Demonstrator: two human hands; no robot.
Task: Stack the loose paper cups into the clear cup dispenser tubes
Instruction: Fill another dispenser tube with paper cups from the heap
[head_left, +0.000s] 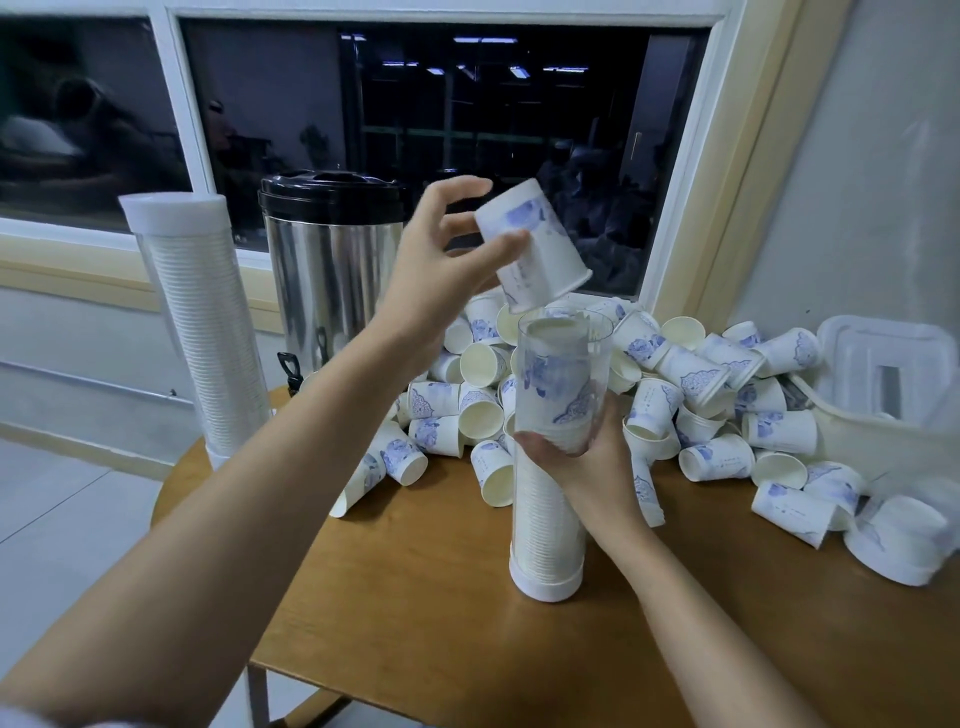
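Observation:
My left hand (447, 260) pinches a white paper cup with blue print (535, 249), upside down and tilted, just above the open mouth of a clear dispenser tube (550, 499). The tube stands on the wooden table (415, 597), nearly full of stacked cups. My right hand (587, 457) grips the tube around its upper part. A heap of loose cups (675, 395) lies behind and to the right of the tube. A second tube (202, 322), full of cups, stands at the table's far left.
A steel drinks urn with a black lid (332, 260) stands behind the heap, by the window. A white plastic bin with a lid (883, 384) sits at the right edge. A white cap-like piece (898, 545) lies near the front right.

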